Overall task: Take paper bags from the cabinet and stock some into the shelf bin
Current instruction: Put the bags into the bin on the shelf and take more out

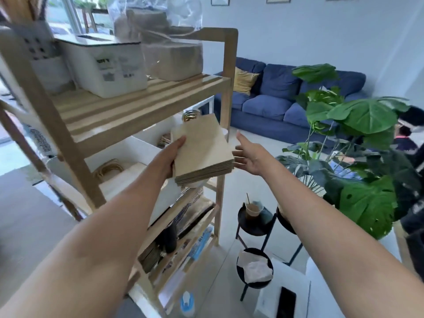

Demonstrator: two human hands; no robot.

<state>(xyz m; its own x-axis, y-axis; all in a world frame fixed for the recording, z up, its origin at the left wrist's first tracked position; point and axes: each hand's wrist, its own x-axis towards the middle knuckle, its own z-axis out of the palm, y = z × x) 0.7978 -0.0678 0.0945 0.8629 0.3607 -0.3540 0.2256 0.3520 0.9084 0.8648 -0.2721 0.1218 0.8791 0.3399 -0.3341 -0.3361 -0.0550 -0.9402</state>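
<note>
Both forearms entered from the bottom edge. Left hand [168, 157] was clamped on a stack of paper bags [202, 149], thumb on top, fingers beneath. Right hand [251, 157] was spread open, fingertips just beside the stack's right edge; contact could not be judged. Stack lay flat in the air, long axis pointing away toward the wooden shelf [142, 104], in front of its right post. White bin [137, 148] sat on the middle tier, behind the left hand. Open floor lay right of the shelf, before the blue sofa [275, 97].
</note>
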